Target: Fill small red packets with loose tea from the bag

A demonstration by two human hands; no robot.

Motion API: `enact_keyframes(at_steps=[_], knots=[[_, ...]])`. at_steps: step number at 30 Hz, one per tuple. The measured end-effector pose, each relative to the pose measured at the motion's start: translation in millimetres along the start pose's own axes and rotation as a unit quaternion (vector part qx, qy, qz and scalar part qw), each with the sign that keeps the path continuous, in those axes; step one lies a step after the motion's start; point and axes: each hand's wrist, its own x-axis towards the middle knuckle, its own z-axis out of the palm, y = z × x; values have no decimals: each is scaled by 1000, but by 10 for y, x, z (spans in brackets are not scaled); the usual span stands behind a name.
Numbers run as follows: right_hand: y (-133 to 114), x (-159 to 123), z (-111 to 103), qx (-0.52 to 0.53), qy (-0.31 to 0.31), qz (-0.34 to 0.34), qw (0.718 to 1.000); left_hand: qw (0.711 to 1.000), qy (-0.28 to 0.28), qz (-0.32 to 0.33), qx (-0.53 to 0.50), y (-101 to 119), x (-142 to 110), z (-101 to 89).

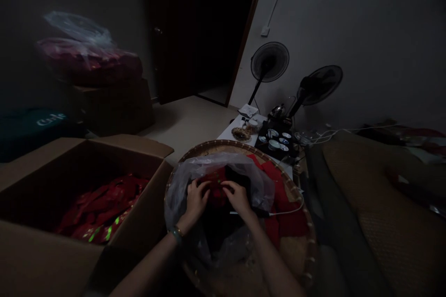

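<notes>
In the dim light, my left hand (196, 200) and my right hand (239, 196) face each other over a round woven bamboo tray (311, 260). A red packet (216, 186) with faint shiny marks is pinched between the fingertips of both hands. Its exact shape is hard to make out in the dark. Beneath and around the hands spreads a clear plastic bag (261, 177), with something black inside its opening. Flat red pieces (291, 216) lie on the tray to the right. A thin tool with a white cord (289, 213) passes by my right wrist.
At left stands an open cardboard box (128, 144) holding a heap of red shiny packets (104, 206). Behind the tray are a low table with a black tea tray and small cups (275, 144), and two fans (270, 61). A woven mat (379, 209) lies at right.
</notes>
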Motion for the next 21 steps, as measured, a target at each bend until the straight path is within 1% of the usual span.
enact_keyframes(at_steps=[1,3,7,12,15,17,19,21], knots=[[-11,22,-40,13,9,-2,1000,1000,-14,5,9,19,0,-8],[-4,38,-68,5,43,-3,999,999,-33,-6,10,35,6,-4],[85,-12,11,-74,116,-10,990,997,-33,-71,-23,-26,26,58],[111,-92,124,-135,134,-57,980,982,-31,-150,-113,-124,41,121],[58,-110,147,-136,141,-73,978,969,-33,-187,-157,-124,44,126],[27,-111,153,-122,140,-78,980,965,-44,-193,-172,-108,46,118],[17,-102,155,-99,139,-63,983,965,-51,-191,-173,-98,52,107],[37,-81,151,-74,143,-21,987,965,-49,-190,-173,-106,68,91]])
